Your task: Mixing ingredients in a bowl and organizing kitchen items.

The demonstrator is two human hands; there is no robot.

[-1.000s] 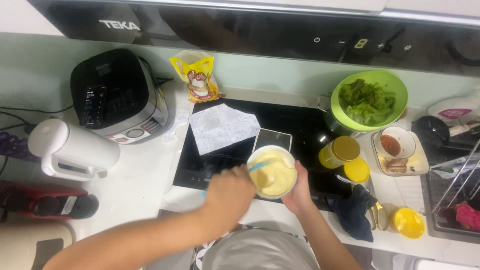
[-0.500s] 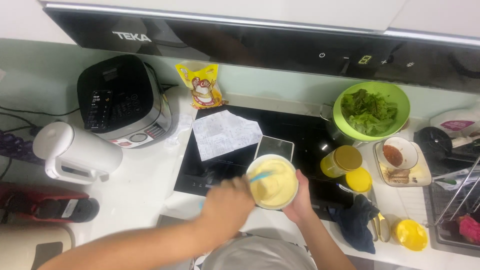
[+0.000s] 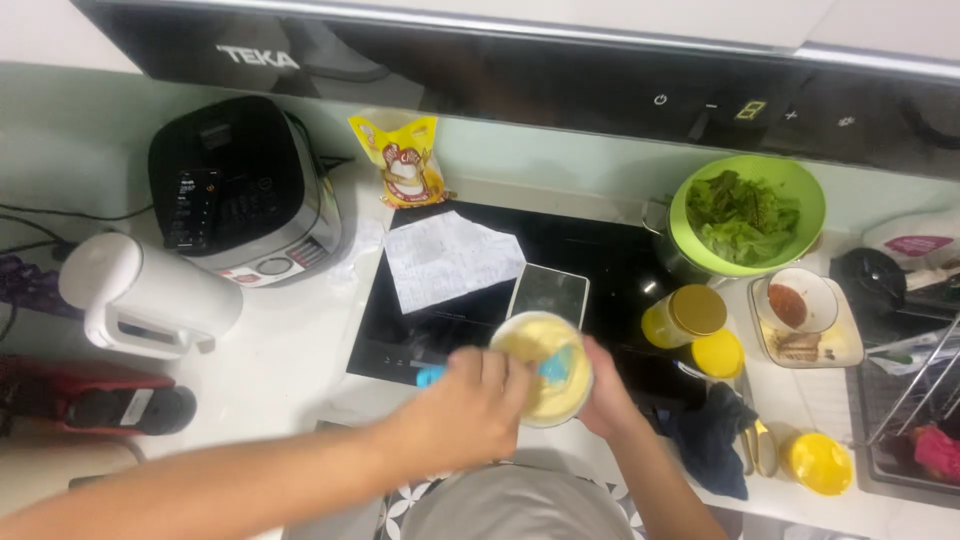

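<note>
A white bowl [image 3: 520,335] of pale yellow batter sits at the front edge of the black cooktop [image 3: 610,250]. My left hand [image 3: 470,405] grips a blue spatula [image 3: 556,366] whose blade is in the batter; its handle end sticks out to the left. My right hand [image 3: 607,395] holds the bowl's right side from below. A phone [image 3: 548,293] lies flat just behind the bowl, beside a creased sheet of paper [image 3: 448,258].
A black multicooker [image 3: 235,190] and white kettle [image 3: 140,295] stand at the left. A yellow packet [image 3: 400,160] leans on the wall. A green bowl of salad leaves [image 3: 748,215], yellow jar [image 3: 683,315], yellow lid [image 3: 717,353], dark cloth [image 3: 708,440] and small spice bowl [image 3: 797,305] crowd the right.
My left hand has moved the spatula around in the batter, its blade now at the bowl's right side. The bowl and right hand have stayed in place.
</note>
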